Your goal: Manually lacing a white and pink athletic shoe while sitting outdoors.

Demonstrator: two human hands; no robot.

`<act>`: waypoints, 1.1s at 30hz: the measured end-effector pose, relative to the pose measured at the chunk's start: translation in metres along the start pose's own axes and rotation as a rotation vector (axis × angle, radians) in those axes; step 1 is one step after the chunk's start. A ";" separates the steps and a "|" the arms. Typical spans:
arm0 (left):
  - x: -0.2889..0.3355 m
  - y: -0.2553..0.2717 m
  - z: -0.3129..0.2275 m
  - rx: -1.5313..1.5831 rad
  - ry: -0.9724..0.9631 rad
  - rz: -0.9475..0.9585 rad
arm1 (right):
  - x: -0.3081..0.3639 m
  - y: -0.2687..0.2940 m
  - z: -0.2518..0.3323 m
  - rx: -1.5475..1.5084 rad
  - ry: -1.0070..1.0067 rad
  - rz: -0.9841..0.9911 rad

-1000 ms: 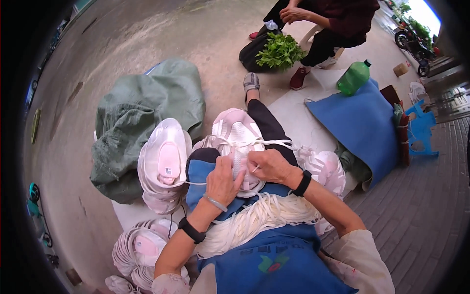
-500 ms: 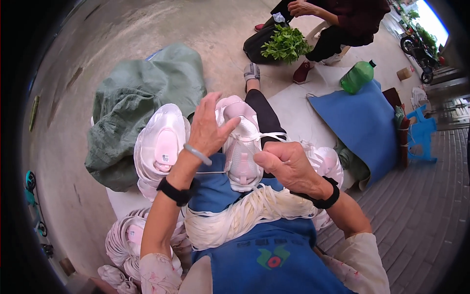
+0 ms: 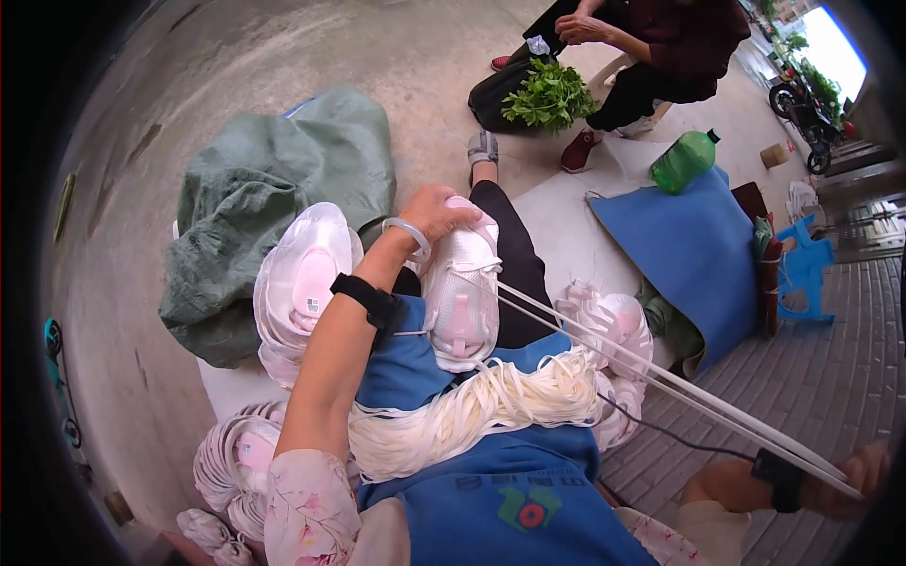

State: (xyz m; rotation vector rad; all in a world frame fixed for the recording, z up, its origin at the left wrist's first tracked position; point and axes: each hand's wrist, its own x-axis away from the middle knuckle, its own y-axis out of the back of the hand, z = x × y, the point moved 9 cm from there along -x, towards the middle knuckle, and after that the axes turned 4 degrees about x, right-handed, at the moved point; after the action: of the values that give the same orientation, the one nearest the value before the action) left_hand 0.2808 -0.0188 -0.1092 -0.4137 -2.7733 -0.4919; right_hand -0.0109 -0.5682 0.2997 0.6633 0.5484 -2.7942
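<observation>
A white and pink shoe upper lies on my lap over a blue apron. My left hand is closed on its far end. A white shoelace runs doubled and taut from the upper toward the lower right. Far out at the right rim, my right hand is shut on the lace's end, partly in shadow. Across my lap, just below the upper, sits a thick bundle of cream laces.
Nested uppers stand at left, with more stacked uppers below and others at right. A green tarp, blue mat, green bottle and blue stool lie around. A person sits ahead by leafy greens.
My right hand has swung from beside the upper out to the lower right, drawing the lace long and tight. My left hand has come down from above the upper and gripped its far end.
</observation>
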 end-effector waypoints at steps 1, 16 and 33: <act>-0.003 -0.003 0.010 0.077 0.003 0.007 | 0.064 0.086 0.120 0.125 0.068 -0.052; 0.101 -0.008 0.014 0.071 -0.027 -0.140 | -0.062 -0.241 -0.480 1.001 -0.308 0.445; 0.090 -0.018 0.043 0.275 0.068 0.133 | -0.018 -0.287 -0.516 0.816 -0.397 0.839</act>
State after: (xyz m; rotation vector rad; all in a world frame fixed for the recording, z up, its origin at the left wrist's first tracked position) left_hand 0.1829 0.0017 -0.1231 -0.5001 -2.6735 -0.0888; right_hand 0.1210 -0.0975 -0.0316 0.3068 -0.8059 -2.1272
